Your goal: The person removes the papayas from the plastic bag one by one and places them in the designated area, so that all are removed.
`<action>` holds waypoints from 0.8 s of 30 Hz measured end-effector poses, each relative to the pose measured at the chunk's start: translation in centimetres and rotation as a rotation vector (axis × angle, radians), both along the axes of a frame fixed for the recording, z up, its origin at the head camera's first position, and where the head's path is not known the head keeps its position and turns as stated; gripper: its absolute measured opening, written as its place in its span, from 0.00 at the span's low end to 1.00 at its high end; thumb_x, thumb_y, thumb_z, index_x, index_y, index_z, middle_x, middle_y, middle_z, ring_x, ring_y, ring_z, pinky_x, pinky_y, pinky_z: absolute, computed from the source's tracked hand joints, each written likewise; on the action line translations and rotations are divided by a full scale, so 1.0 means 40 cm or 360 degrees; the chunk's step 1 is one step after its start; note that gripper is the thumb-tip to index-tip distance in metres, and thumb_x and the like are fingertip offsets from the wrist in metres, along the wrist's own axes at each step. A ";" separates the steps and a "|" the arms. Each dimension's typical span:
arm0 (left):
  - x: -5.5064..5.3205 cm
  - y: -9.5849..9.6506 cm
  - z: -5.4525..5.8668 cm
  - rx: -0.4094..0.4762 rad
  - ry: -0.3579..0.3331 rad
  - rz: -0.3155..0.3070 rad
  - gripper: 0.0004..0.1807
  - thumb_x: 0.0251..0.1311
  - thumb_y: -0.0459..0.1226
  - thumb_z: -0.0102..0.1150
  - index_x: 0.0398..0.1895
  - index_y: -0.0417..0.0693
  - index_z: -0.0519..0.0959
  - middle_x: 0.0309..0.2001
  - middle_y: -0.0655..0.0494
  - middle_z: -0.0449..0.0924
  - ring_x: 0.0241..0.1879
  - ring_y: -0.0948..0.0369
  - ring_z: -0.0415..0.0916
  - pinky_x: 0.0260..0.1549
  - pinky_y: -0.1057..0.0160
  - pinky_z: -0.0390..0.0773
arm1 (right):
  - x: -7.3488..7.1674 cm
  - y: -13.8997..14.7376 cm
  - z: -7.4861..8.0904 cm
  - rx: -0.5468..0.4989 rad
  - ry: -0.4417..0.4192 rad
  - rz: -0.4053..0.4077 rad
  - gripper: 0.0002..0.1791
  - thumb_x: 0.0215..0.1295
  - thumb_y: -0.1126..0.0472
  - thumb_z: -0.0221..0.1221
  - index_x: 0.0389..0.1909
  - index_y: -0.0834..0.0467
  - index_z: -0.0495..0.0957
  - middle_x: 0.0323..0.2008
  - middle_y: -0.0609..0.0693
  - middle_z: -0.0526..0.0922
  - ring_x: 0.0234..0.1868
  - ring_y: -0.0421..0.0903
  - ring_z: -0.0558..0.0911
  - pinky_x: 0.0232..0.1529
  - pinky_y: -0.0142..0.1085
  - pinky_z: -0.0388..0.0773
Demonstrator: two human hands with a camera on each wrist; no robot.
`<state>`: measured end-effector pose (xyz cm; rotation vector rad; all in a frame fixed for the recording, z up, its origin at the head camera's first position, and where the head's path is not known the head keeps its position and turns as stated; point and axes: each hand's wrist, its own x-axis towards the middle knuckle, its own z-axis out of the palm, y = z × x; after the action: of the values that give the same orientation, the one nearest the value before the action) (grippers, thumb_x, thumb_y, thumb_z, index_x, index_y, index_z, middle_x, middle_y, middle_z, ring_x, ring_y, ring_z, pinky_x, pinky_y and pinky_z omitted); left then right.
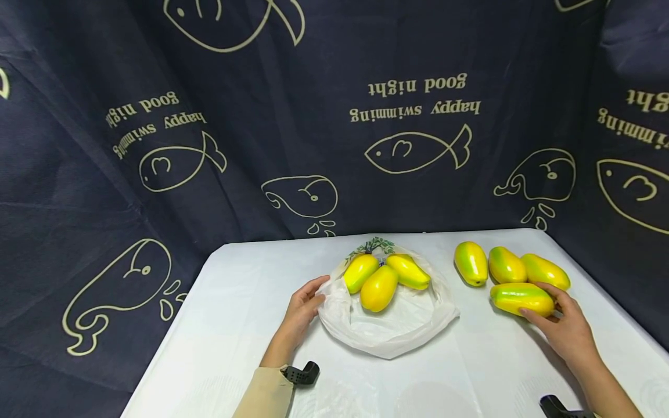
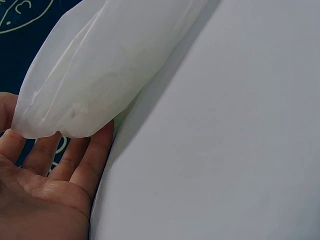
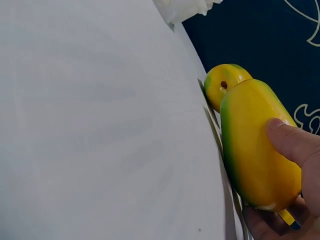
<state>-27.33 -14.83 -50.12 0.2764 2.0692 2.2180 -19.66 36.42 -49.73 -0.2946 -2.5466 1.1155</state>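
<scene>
A white plastic bag (image 1: 387,342) with a green tree print lies on the table, its mouth spread wide. Three yellow-green papayas (image 1: 378,288) are inside it, towards the back. At the bag's left rim, my left hand (image 1: 303,306) pinches the plastic between thumb and fingers; the left wrist view shows the bag (image 2: 95,75) between them. My right hand (image 1: 567,325) grips a papaya (image 1: 520,297) on the right side, its thumb (image 3: 287,135) on one side of the fruit (image 3: 260,150) and fingers partly hidden at the end.
Behind the gripped fruit lie three more papayas: one standing apart on the left (image 1: 471,264), one in the middle (image 1: 507,265) and one on the right (image 1: 546,271). The white-covered table (image 1: 251,290) ends at a dark curtain (image 1: 334,116) with fish drawings.
</scene>
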 end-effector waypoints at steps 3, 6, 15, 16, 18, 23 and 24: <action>0.001 0.000 0.001 -0.0012 0.0014 -0.0003 0.25 0.68 0.30 0.52 0.68 0.45 0.72 0.68 0.42 0.70 0.54 0.65 0.76 0.47 0.70 0.82 | -0.002 0.001 0.000 -0.0009 -0.0015 -0.0023 0.42 0.67 0.54 0.64 0.75 0.63 0.56 0.66 0.74 0.58 0.62 0.72 0.64 0.31 0.10 0.59; 0.000 0.001 0.002 -0.0018 -0.0029 0.0013 0.25 0.67 0.30 0.52 0.68 0.47 0.72 0.68 0.44 0.71 0.55 0.64 0.76 0.47 0.70 0.82 | -0.004 0.000 0.001 0.0002 -0.0039 -0.0050 0.42 0.67 0.53 0.64 0.76 0.62 0.56 0.66 0.74 0.58 0.63 0.72 0.64 0.31 0.09 0.59; -0.001 0.002 0.005 -0.0011 -0.0071 0.0026 0.25 0.67 0.29 0.52 0.68 0.46 0.72 0.69 0.44 0.70 0.56 0.62 0.76 0.47 0.70 0.81 | -0.001 0.000 0.002 0.0041 -0.0028 -0.0090 0.41 0.67 0.53 0.64 0.75 0.62 0.57 0.66 0.75 0.57 0.63 0.72 0.62 0.31 0.12 0.56; -0.001 0.002 0.004 -0.0009 -0.0075 0.0029 0.25 0.67 0.29 0.52 0.68 0.46 0.73 0.69 0.45 0.70 0.56 0.62 0.76 0.47 0.70 0.81 | -0.001 -0.001 0.003 0.0041 -0.0027 -0.0094 0.41 0.67 0.53 0.64 0.75 0.62 0.57 0.66 0.75 0.57 0.63 0.72 0.62 0.31 0.12 0.56; -0.001 0.002 0.004 0.0001 -0.0080 0.0034 0.25 0.67 0.29 0.52 0.67 0.47 0.73 0.69 0.45 0.71 0.57 0.61 0.76 0.47 0.70 0.81 | -0.001 -0.001 0.004 0.0049 -0.0035 -0.0106 0.41 0.67 0.52 0.63 0.75 0.62 0.57 0.66 0.75 0.57 0.64 0.71 0.61 0.31 0.13 0.57; -0.001 0.001 0.003 0.0016 -0.0077 0.0027 0.25 0.67 0.28 0.52 0.67 0.47 0.73 0.69 0.46 0.71 0.58 0.60 0.75 0.47 0.70 0.81 | -0.001 -0.002 0.004 0.0060 -0.0040 -0.0129 0.42 0.66 0.52 0.64 0.75 0.62 0.57 0.67 0.75 0.57 0.64 0.70 0.61 0.31 0.13 0.59; -0.001 0.001 0.002 0.0016 -0.0073 0.0024 0.25 0.67 0.28 0.52 0.67 0.47 0.73 0.69 0.46 0.71 0.57 0.60 0.75 0.46 0.70 0.81 | -0.001 -0.003 0.004 0.0064 -0.0035 -0.0131 0.42 0.66 0.52 0.64 0.75 0.62 0.58 0.67 0.75 0.57 0.64 0.70 0.61 0.31 0.12 0.59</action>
<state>-27.36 -14.81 -50.03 0.2091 2.0441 2.2225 -19.70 36.31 -49.57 -0.3995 -2.5479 1.0351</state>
